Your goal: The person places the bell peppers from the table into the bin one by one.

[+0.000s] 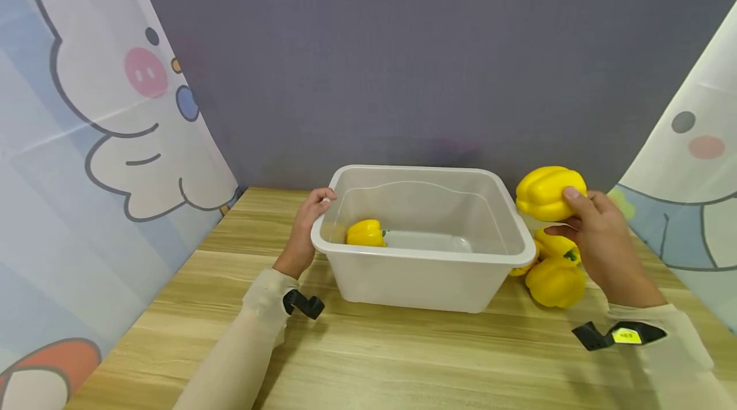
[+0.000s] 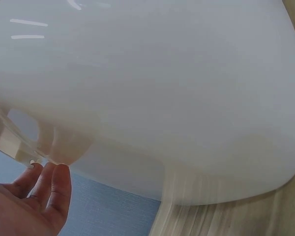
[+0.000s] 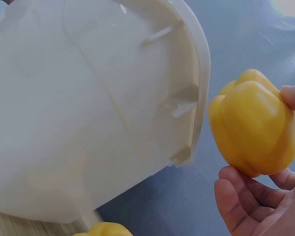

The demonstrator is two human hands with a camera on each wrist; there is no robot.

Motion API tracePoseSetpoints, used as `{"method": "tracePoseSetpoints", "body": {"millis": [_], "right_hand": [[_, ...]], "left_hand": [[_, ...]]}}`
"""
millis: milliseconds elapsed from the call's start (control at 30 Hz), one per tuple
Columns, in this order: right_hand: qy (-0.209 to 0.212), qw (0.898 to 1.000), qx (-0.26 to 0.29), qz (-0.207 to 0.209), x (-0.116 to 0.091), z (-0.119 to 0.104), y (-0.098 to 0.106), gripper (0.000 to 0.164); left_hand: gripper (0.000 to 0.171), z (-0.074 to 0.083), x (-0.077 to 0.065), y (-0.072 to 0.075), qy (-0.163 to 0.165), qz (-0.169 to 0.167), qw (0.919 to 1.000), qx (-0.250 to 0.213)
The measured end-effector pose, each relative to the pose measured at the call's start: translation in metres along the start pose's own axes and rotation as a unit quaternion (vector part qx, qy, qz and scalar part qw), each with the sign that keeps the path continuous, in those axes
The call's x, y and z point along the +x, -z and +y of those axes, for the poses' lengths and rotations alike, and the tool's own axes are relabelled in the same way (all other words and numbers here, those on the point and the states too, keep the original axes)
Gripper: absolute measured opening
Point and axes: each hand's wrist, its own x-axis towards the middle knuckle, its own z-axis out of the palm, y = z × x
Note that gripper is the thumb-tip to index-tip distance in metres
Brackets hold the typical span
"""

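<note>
My right hand [image 1: 610,247] holds a yellow bell pepper [image 1: 547,194] up beside the right end of a white plastic bin [image 1: 411,282]. Thumb and fingers press on opposite sides of that pepper [image 3: 255,125] in the right wrist view. At the bin's left end, my left hand [image 1: 304,231] grips the rim, its fingers curled at the edge; the left wrist view shows the fingers [image 2: 59,191] against the rim's underside. One yellow bell pepper [image 1: 364,233] lies inside the bin, at its left. Several more, including a front bell pepper [image 1: 555,282], sit on the table below my right hand.
The bin stands on a wood-grain table [image 1: 368,359], close to a dark grey backdrop [image 1: 403,64]. Cartoon-printed sheets hang at the left [image 1: 115,160] and the right [image 1: 685,205]. The loose peppers lie against each other just right of the bin.
</note>
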Motion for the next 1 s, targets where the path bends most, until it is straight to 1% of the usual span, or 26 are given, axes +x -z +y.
{"method": "tracePoseSetpoints", "body": {"millis": [133,267,400,500,533,600,667,733,900,1000], "right_hand": [[-0.004,1.0,-0.007,-0.001,0.0,-0.001,-0.002,0.025],[-0.009,1.0,-0.001,0.0,0.002,-0.004,-0.006,0.025],[-0.011,1.0,0.001,0.002,0.004,-0.008,-0.012,0.026],[-0.016,1.0,-0.004,-0.002,0.006,-0.01,-0.016,0.026],[-0.018,1.0,-0.006,-0.003,0.007,-0.01,-0.017,0.026],[-0.023,1.0,-0.018,-0.006,0.008,-0.012,-0.019,0.027],[-0.03,0.999,-0.043,-0.003,0.01,-0.013,-0.021,0.03],[-0.035,0.998,-0.058,-0.004,0.012,-0.015,-0.024,0.031],[-0.045,0.996,-0.077,-0.004,0.015,-0.017,-0.028,0.032],[-0.054,0.992,-0.117,0.002,0.016,-0.018,-0.03,0.036]], "left_hand": [[0.033,-0.001,0.0,-0.001,0.003,-0.002,1.0,-0.003],[0.031,0.0,0.002,-0.001,0.001,0.0,1.0,0.0],[0.034,0.002,0.004,-0.001,-0.004,0.005,1.0,0.002],[0.034,0.003,0.003,-0.001,-0.005,0.009,0.9999,0.002],[0.032,0.003,0.002,-0.001,-0.006,0.011,0.9999,0.0],[0.027,0.003,0.002,-0.001,-0.006,0.015,0.9999,-0.003],[0.023,0.003,0.002,-0.001,-0.007,0.019,0.9998,-0.006],[0.023,0.002,0.002,-0.001,-0.008,0.02,0.9997,-0.008],[0.034,0.001,0.001,0.001,-0.012,0.01,0.9999,0.001],[0.038,0.0,0.001,0.001,-0.012,0.004,0.9999,0.008]]}}
